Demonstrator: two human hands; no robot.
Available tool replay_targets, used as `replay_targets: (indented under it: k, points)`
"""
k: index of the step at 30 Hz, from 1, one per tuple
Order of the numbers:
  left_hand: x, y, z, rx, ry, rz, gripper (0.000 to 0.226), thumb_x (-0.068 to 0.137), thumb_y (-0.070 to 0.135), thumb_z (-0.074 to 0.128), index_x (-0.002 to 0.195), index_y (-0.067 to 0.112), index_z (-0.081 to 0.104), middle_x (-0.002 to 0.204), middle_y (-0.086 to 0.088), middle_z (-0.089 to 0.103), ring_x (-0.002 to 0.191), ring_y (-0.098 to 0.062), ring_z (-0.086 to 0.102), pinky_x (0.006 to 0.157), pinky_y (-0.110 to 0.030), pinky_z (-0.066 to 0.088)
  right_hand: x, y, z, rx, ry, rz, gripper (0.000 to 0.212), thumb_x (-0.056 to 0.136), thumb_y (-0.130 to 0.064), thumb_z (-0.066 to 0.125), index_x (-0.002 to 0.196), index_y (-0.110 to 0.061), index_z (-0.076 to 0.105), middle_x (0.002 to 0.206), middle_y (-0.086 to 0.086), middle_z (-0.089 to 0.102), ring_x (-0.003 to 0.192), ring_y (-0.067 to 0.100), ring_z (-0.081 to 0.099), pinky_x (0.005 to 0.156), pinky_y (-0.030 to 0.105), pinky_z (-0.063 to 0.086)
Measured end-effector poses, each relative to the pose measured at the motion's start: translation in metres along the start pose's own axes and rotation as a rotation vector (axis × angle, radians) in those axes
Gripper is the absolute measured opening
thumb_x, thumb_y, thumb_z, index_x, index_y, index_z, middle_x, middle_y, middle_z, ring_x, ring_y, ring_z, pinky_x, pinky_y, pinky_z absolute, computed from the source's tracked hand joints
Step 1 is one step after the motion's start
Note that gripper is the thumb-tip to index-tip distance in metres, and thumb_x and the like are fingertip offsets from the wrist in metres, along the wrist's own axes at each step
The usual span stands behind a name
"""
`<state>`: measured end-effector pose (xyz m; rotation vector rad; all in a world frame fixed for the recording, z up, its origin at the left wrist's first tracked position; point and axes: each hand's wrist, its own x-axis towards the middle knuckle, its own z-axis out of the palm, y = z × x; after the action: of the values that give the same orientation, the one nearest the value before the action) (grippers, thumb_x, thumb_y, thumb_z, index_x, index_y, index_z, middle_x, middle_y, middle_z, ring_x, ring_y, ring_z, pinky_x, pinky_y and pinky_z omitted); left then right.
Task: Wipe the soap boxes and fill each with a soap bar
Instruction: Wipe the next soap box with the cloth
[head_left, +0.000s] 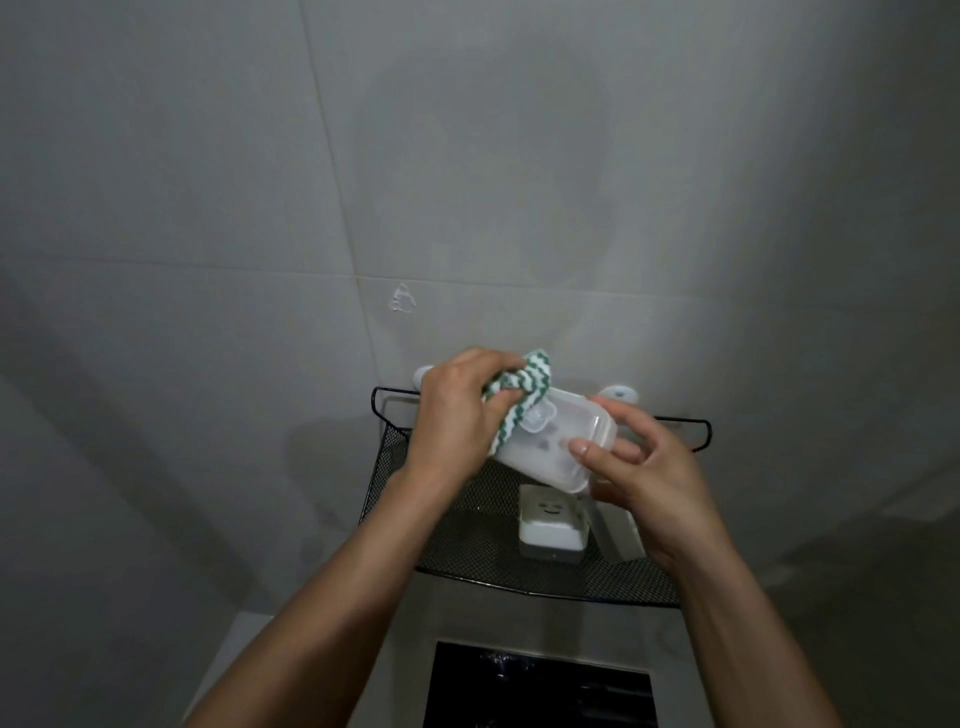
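Above shelf (470, 551) (mesh), hands hold box (558, 449).

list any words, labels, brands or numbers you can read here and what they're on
None can be read.
Soap bar on the black mesh shelf: an embossed mark like a smiling face, no letters legible.
Translucent soap box, held in both hands: no print visible.
Green-and-white cloth: zigzag pattern only.

Black mesh wire shelf (467, 551) fixed against grey tiled wall (208, 208), hung on two white mounts (621, 393). Small white residue patch (402, 300) on wall just above shelf, near a grout line. Below shelf: pale ledge (244, 654) around a dark rectangular opening (540, 691).
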<state>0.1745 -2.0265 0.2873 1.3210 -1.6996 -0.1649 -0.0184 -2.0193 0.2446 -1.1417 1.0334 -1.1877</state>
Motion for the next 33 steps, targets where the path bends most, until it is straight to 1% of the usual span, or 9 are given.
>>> replay_targets:
  k: [3,7,13,16,21,25,28,30,33]
  points:
    - [0.002,0.014,0.008,-0.059,-0.04,0.04,0.02,0.078,0.005,0.077,0.097,0.009,0.078,0.096,-0.003,0.074,0.087,-0.014,0.067,0.084,-0.023,0.05,0.002,0.0,0.006,0.013,-0.031,-0.008,0.048,0.08,-0.004,0.078,0.124,-0.02,0.064,0.097,0.008,0.079,0.083,0.021,0.076,0.059,0.029,0.059]
    - [-0.005,0.028,0.017,-0.121,-0.176,0.175,0.023,0.08,0.003,0.074,0.101,0.01,0.078,0.105,-0.004,0.074,0.101,-0.017,0.066,0.095,-0.033,0.048,0.004,-0.002,0.002,0.117,-0.075,0.024,0.048,0.07,-0.01,0.08,0.117,-0.016,0.068,0.093,0.01,0.078,0.078,0.019,0.076,0.058,0.025,0.057]
    - [-0.026,0.031,0.017,-0.113,-0.262,0.212,0.034,0.088,0.001,0.064,0.119,0.014,0.072,0.125,0.002,0.067,0.122,-0.012,0.055,0.109,-0.025,0.037,0.007,0.004,-0.015,0.238,-0.113,0.08,0.059,0.059,-0.005,0.082,0.116,-0.018,0.07,0.096,0.013,0.078,0.082,0.022,0.076,0.062,0.031,0.059]
    - [-0.034,0.021,0.015,-0.055,-0.204,0.203,0.035,0.084,0.001,0.069,0.117,0.013,0.072,0.123,-0.001,0.068,0.119,-0.016,0.056,0.107,-0.023,0.038,0.009,0.003,-0.024,0.261,-0.086,0.104,0.053,0.058,-0.003,0.08,0.107,-0.023,0.073,0.095,0.018,0.077,0.079,0.027,0.076,0.06,0.033,0.06]
    - [-0.037,-0.002,0.007,0.04,-0.181,0.111,0.035,0.081,0.005,0.075,0.115,0.013,0.073,0.119,-0.002,0.07,0.11,-0.016,0.058,0.098,-0.003,0.028,0.011,0.001,-0.032,0.219,-0.04,0.129,0.054,0.056,-0.005,0.081,0.108,-0.02,0.072,0.094,0.022,0.076,0.078,0.032,0.076,0.057,0.034,0.06]
    - [-0.039,-0.017,0.009,0.088,-0.197,0.06,0.042,0.088,0.015,0.071,0.129,0.015,0.064,0.129,-0.001,0.063,0.118,-0.014,0.052,0.103,-0.02,0.035,0.014,0.0,-0.025,0.221,-0.003,0.169,0.048,0.055,-0.009,0.082,0.1,-0.02,0.074,0.092,0.018,0.077,0.075,0.028,0.076,0.052,0.03,0.058]
    - [-0.052,-0.02,0.016,0.175,-0.287,0.074,0.071,0.079,0.032,0.078,0.143,0.021,0.047,0.143,0.003,0.047,0.13,-0.009,0.037,0.108,-0.022,0.027,0.015,-0.003,-0.018,0.197,0.028,0.196,0.051,0.06,-0.016,0.081,0.109,-0.012,0.068,0.097,0.014,0.078,0.081,0.026,0.077,0.058,0.031,0.06]
    - [-0.058,-0.02,0.022,0.23,-0.257,0.097,0.081,0.073,0.034,0.082,0.143,0.023,0.044,0.141,0.002,0.045,0.13,-0.012,0.036,0.106,-0.023,0.03,0.015,-0.003,-0.013,0.171,0.029,0.212,0.039,0.068,-0.02,0.081,0.103,-0.009,0.069,0.094,0.014,0.078,0.08,0.025,0.077,0.058,0.031,0.059]
    - [-0.057,-0.022,0.023,0.219,-0.176,0.078,0.072,0.074,0.034,0.081,0.138,0.024,0.05,0.128,0.004,0.052,0.118,-0.011,0.045,0.095,-0.022,0.04,0.015,-0.002,-0.007,0.123,0.035,0.245,0.022,0.084,-0.023,0.076,0.097,-0.007,0.068,0.092,0.014,0.077,0.08,0.025,0.076,0.06,0.03,0.06]
